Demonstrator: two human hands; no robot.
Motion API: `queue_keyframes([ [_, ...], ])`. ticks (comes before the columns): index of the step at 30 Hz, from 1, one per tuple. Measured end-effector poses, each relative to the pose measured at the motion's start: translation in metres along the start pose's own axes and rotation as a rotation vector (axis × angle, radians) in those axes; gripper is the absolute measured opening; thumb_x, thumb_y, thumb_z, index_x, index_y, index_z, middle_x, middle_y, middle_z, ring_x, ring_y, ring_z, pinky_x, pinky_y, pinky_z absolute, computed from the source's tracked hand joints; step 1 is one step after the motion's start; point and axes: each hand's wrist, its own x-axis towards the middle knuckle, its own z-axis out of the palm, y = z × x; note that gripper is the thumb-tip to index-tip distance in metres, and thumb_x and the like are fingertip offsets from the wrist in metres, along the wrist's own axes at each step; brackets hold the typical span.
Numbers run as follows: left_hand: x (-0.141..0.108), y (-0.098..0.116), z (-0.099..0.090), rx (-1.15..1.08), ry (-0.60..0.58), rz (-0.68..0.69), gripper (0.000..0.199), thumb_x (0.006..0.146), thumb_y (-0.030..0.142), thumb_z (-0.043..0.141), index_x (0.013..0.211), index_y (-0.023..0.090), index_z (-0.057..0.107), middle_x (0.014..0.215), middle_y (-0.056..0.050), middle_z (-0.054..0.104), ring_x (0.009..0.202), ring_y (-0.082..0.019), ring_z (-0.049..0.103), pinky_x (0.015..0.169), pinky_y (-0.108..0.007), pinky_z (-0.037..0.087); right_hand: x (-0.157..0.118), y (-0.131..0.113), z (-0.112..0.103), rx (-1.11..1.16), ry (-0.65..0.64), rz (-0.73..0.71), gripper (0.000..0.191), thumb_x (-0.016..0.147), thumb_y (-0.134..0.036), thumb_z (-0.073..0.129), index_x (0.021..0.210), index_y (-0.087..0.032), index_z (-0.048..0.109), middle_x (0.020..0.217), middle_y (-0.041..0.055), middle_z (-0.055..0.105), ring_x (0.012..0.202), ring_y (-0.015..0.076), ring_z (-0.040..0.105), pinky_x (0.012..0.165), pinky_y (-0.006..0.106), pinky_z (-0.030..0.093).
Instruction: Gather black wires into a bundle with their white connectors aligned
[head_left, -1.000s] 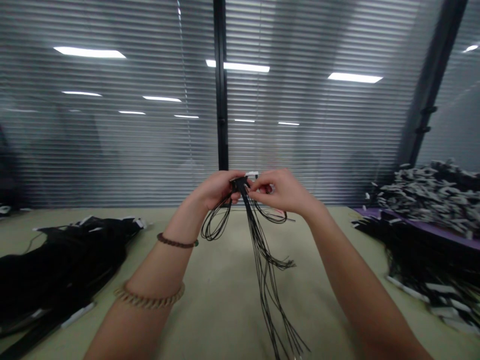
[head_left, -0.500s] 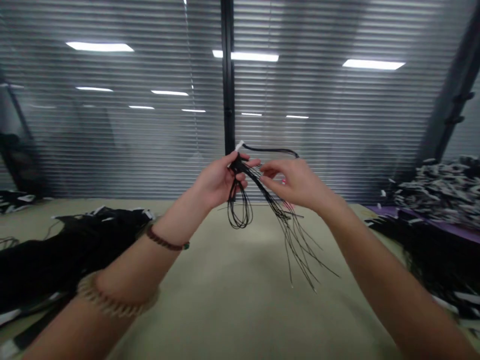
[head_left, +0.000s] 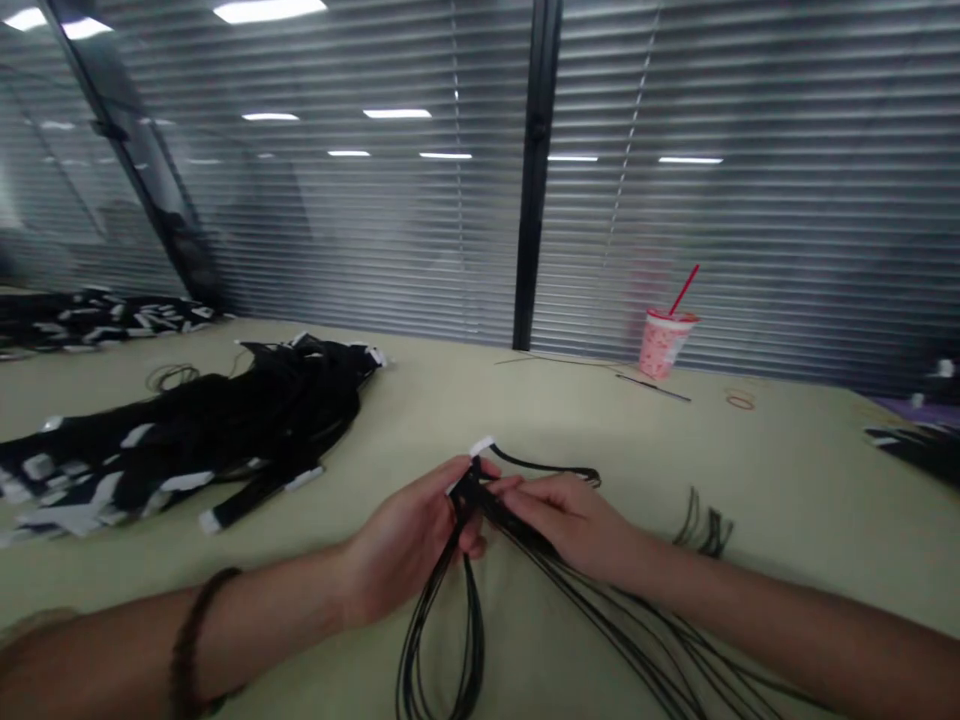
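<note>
Left hand (head_left: 405, 545) curls its fingers around the gathered end of black wires (head_left: 521, 530) above the worktop (head_left: 427, 390), near its front edge; right hand (head_left: 574, 515) pinches the strands, thumb to fingertips. A steady left grip and light right pinch should best keep the loop and loose tails untangled. Beyond, a pink cup (head_left: 660, 345) stands at the back edge, before window blinds (head_left: 375, 235).

Your right fingers (head_left: 534, 508) hide part of the black bundle (head_left: 496, 512); below them, wires (head_left: 628, 645) run off the bottom edge.
</note>
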Motion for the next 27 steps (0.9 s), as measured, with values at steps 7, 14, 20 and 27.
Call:
queue_keyframes([
  [7, -0.002, 0.005, 0.0, 0.142, -0.127, 0.078, 0.028, 0.086, 0.034, 0.033, 0.098, 0.019, 0.053, 0.085, -0.003, 0.055, 0.052, -0.008, 0.047, 0.053, -0.023, 0.04, -0.005, -0.009, 0.019, 0.719, 0.205, 0.271, 0.02, 0.074, -0.029, 0.057, 0.089, -0.02, 0.066, 0.081, 0.0024, 0.067, 0.079, 0.0162, 0.06, 0.076, 0.032, 0.045],
  [14, -0.007, 0.002, 0.007, 0.236, -0.214, 0.116, 0.031, 0.089, 0.028, 0.028, 0.102, 0.015, 0.053, 0.09, -0.007, 0.057, 0.056, -0.008, 0.049, 0.053, -0.021, 0.041, -0.019, -0.011, 0.024, 0.706, 0.343, 0.107, 0.015, 0.066, -0.023, 0.066, 0.08, -0.02, 0.068, 0.09, 0.0034, 0.066, 0.087, 0.0175, 0.059, 0.086, 0.036, 0.041],
  [20, -0.009, 0.0, 0.007, 0.249, -0.214, 0.143, 0.03, 0.089, 0.027, 0.028, 0.101, 0.015, 0.053, 0.086, -0.006, 0.056, 0.057, -0.008, 0.049, 0.053, -0.021, 0.041, -0.021, -0.013, 0.025, 0.656, 0.345, 0.017, 0.007, 0.069, -0.017, 0.063, 0.072, -0.02, 0.068, 0.086, 0.0021, 0.067, 0.082, 0.0155, 0.06, 0.081, 0.032, 0.044],
  [27, -0.014, -0.001, 0.008, 0.271, -0.223, 0.174, 0.026, 0.088, 0.027, 0.029, 0.097, 0.016, 0.052, 0.087, -0.005, 0.052, 0.063, -0.009, 0.049, 0.055, -0.022, 0.042, -0.022, -0.014, 0.026, 0.541, 0.375, 0.033, 0.011, 0.067, -0.017, 0.063, 0.078, -0.018, 0.067, 0.078, 0.0019, 0.065, 0.072, 0.0129, 0.058, 0.071, 0.027, 0.046],
])
